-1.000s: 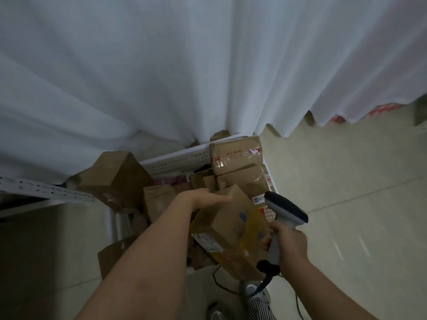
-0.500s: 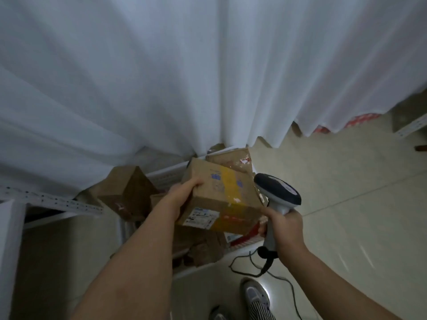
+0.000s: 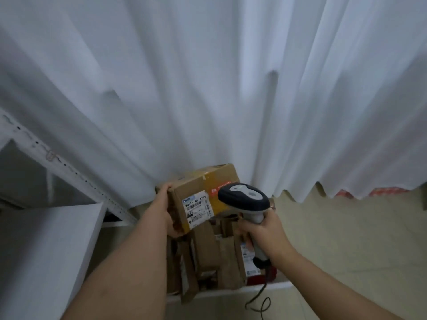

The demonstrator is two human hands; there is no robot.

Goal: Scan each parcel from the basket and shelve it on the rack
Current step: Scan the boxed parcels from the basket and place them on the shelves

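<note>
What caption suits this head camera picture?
Left hand holds a labelled parcel while right hand aims the scanner.

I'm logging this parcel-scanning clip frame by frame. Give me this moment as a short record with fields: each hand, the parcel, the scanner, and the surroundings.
left hand: left hand grips the left side of the parcel
right hand: right hand holds the scanner by its handle
parcel: cardboard parcel, held up, white label facing the camera
scanner: scanner, head beside the label, at the parcel's right edge; cable hangs down
below: more parcels under the held one
left: white rack
behind: white curtain
</note>
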